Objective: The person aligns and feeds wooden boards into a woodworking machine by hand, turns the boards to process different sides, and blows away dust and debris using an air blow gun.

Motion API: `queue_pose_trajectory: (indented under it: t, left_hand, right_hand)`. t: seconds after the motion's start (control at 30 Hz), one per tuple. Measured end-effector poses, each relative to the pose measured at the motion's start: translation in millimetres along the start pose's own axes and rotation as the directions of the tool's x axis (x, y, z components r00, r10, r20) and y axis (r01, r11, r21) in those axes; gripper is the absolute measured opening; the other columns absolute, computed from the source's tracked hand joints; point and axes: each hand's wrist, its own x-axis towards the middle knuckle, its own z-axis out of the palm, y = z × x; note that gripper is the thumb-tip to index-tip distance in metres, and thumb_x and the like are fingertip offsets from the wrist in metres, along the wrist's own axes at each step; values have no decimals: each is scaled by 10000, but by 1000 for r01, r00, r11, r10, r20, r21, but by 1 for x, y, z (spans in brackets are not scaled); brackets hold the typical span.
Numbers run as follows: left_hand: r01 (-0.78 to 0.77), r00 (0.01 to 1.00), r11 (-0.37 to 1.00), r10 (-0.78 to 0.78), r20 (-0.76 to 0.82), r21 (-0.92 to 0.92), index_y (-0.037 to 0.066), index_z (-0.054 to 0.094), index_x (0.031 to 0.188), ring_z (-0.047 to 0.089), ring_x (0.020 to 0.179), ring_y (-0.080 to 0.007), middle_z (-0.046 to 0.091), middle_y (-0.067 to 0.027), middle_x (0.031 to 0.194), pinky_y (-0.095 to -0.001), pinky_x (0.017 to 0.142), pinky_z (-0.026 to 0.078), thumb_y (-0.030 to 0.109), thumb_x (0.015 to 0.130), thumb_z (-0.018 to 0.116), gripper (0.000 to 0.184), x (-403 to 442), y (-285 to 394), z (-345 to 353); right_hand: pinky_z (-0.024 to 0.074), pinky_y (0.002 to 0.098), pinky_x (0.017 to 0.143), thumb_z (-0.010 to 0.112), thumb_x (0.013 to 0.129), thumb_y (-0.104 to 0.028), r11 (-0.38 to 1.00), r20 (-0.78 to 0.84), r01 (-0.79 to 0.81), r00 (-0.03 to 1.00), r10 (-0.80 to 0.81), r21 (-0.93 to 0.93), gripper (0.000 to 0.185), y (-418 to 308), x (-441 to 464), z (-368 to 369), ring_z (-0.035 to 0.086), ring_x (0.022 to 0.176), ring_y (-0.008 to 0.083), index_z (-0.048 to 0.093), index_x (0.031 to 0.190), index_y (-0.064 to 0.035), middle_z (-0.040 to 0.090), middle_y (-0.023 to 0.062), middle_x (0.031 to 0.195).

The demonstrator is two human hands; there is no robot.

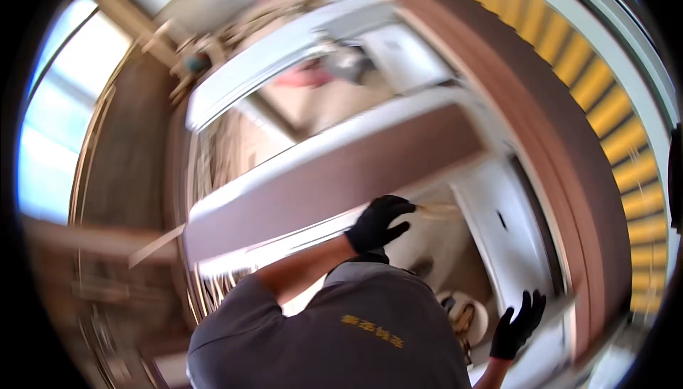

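My left hand (379,222), in a black glove, reaches forward with thumb and fingers apart and nothing visible between them. It is close to the near edge of a long brown panel (341,175) with white edging. A blurred tan streak (440,211) shows just beyond the fingertips; what it is I cannot make out. My right hand (519,325), also black-gloved, is held out at the lower right with its fingers spread. It is over or beside a white frame piece (501,225); contact cannot be judged.
A long reddish-brown beam (555,197) curves along the right, with a yellow ribbed surface (612,118) beyond it. Below, between my hands, stands a pale round container (471,321) with tan pieces inside. Another white frame rail (270,61) lies farther ahead. Motion blurs much of the left side.
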Motion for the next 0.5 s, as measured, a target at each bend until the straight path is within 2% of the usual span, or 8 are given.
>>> queue_pose_trajectory:
  t: [0.07,0.13,0.17,0.2,0.27,0.4,0.47,0.5]
  left_hand:
    - [81,965,996,-72,-251,27,82,697,1119,640,1036,-330,688,-131,1078,-439,912,522,156,894,721,238,-33,-7,-34]
    - [238,870,967,-252,-423,-87,47,714,984,671,860,-325,694,-135,944,-401,779,547,162,906,719,139,-81,-24,-72]
    - [426,744,892,-442,-502,-153,18,712,903,663,754,-326,676,-142,849,-376,700,533,157,921,712,140,-115,-40,-89]
    - [546,620,833,-473,-626,-89,5,713,889,666,725,-285,684,-150,824,-372,678,518,179,953,691,187,-151,-63,-105]
    - [597,230,626,-733,-641,-501,-9,708,799,610,617,-138,673,-124,671,-338,642,496,291,1001,656,366,-238,-105,-144]
    - [709,-302,468,-476,-826,-528,21,667,674,516,525,-141,566,-50,557,-345,557,433,360,1007,614,478,-439,-149,-234]
    - [789,-538,209,-221,-814,-578,26,691,698,614,560,-261,637,-137,598,-412,621,486,448,964,628,503,-546,-195,-268]
    - [641,-643,279,-312,-699,-715,39,706,760,616,591,-264,643,-129,634,-428,625,493,483,943,638,486,-587,-213,-287]
  right_hand:
    - [281,519,1200,563,957,-145,970,-10,228,974,-228,85,456,-25,12,39,339,1472,381,553,1395,-24,481,178,1507]
    - [296,521,1190,524,1010,-234,920,52,383,920,-388,86,449,-64,23,58,353,1467,375,545,1404,-21,487,180,1501]
    - [298,520,1189,527,1008,-235,882,66,455,883,-465,122,447,-87,28,71,358,1464,373,547,1400,-19,492,181,1494]
    - [301,520,1189,530,1007,-236,846,82,510,847,-525,153,446,-112,34,84,362,1461,371,550,1395,-17,496,181,1487]
    - [293,507,1197,555,994,-257,819,159,501,817,-554,280,463,-180,36,103,339,1474,356,548,1393,-22,465,180,1509]
    - [271,502,1207,577,981,-247,633,158,694,622,-767,342,463,-315,43,125,341,1468,366,549,1400,-51,461,173,1513]
    - [265,507,1207,603,962,-237,542,110,728,552,-827,420,478,-378,47,150,355,1455,378,547,1401,-56,457,181,1516]
    - [263,513,1205,614,952,-233,493,94,782,498,-862,382,489,-414,43,163,359,1451,383,545,1403,-60,454,188,1517]
